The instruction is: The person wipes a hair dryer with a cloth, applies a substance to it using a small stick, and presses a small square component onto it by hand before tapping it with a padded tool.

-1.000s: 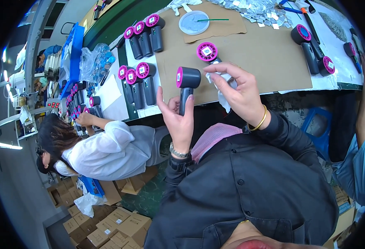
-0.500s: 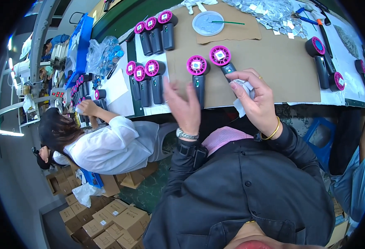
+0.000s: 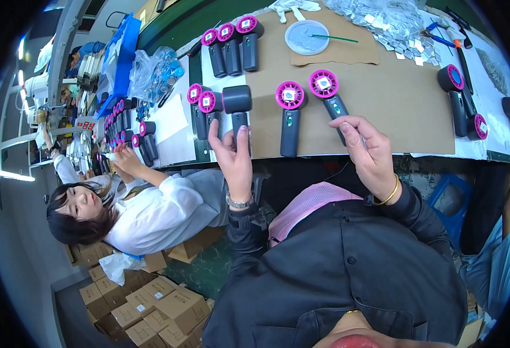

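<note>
Now, boxes are sitting low left of the cardboard; left hand is clasping a fan, part-hiding its handle; right hand gripping? Can't tell.

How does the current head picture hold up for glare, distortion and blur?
Head view: the tube lamp at left burns out white; the worktable's near edge bows; corners fall to black; the left hand and right hand look fairly sharp, with no obvious motion smear.
</note>
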### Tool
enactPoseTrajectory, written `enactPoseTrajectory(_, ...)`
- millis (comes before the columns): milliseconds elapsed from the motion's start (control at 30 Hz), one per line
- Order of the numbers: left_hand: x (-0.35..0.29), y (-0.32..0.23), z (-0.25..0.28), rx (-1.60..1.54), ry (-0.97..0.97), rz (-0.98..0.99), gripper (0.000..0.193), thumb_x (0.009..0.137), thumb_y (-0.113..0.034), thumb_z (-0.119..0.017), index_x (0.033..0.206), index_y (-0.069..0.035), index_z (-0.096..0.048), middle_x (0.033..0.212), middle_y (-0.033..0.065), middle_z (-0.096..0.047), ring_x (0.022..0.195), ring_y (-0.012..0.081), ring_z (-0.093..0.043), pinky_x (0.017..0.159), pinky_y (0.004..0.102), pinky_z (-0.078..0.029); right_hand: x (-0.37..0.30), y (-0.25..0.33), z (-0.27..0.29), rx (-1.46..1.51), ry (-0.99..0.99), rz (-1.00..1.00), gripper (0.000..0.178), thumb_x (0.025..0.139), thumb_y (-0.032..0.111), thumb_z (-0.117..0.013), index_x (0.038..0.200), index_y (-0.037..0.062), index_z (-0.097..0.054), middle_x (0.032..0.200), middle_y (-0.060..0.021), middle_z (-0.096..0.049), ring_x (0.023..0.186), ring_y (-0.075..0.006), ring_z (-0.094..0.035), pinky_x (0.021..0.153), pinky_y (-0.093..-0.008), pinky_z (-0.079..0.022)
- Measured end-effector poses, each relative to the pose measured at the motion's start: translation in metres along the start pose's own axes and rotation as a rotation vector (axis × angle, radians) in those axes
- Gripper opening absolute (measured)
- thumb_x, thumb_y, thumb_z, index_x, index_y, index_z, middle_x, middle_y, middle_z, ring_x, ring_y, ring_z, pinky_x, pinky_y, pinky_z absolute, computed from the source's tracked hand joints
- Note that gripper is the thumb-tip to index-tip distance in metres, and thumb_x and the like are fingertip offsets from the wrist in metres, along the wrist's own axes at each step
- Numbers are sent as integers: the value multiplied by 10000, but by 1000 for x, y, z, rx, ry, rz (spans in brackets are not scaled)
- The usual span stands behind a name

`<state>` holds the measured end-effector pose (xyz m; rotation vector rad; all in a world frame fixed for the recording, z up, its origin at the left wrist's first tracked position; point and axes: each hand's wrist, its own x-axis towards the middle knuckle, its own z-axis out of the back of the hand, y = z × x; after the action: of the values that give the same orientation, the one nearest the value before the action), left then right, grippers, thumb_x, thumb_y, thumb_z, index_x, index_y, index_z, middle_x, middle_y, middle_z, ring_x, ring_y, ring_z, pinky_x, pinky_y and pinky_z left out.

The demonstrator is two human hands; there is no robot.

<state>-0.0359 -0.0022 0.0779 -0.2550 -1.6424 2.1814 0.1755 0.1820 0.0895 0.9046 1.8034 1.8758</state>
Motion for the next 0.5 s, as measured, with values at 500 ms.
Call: enactPoseTrajectory(500,20,42,-6,655,-225,-309,821,946,-171,-790,1577,55,-316,1165,249,-642,985,359,-637,911,448,-498,0,-1,10,-215,-53,3,243,1093,114,-602,1267,-4,-725,992,-69,-751,872,-116,-635,808,-275,-513)
